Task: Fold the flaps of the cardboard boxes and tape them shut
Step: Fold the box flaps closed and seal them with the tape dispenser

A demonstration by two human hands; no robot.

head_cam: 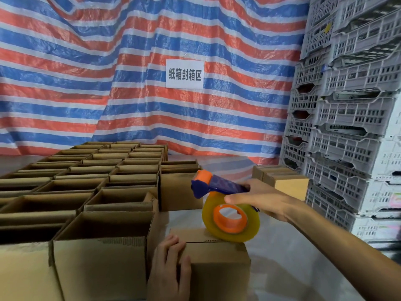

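Step in hand: taping. The flaps on this one are already folded.

- Nearest you, your left grip (pixel 171 263) lies against the closed box (pixel 219 272). The fingers are spread and fairly straight, with the tips reaching the top edge by the flap seam. It presses and steadies and wraps round nothing.
- The closed box stands on the bench (pixel 293 268), hard against the open boxes (pixel 104 235) on its left.
- Just beyond, the tape roll (pixel 231 222) stands on edge on the box top, at the far right end of the seam.
- Your right grip (pixel 260 198) is clamped on the handle of the tape dispenser (pixel 219 185), with the thumb against the side of the roll.
- The closed box therefore sits below the right grip and to its near left, and directly under the left fingertips.
- I cannot tell whether any strip is laid on the top yet.

Judgement: the next move calls for drawing the tape dispenser along the seam with steady downward pressure while the left grip holds the flaps level. Keep those fingertips out of the tape's path.

Farther back, rows of open boxes are unfolded, so most of the job remains. Behind them hangs a striped tarp (pixel 86 83) bearing a paper sign (pixel 184 73). Grey crates (pixel 347 118) are stacked at right.
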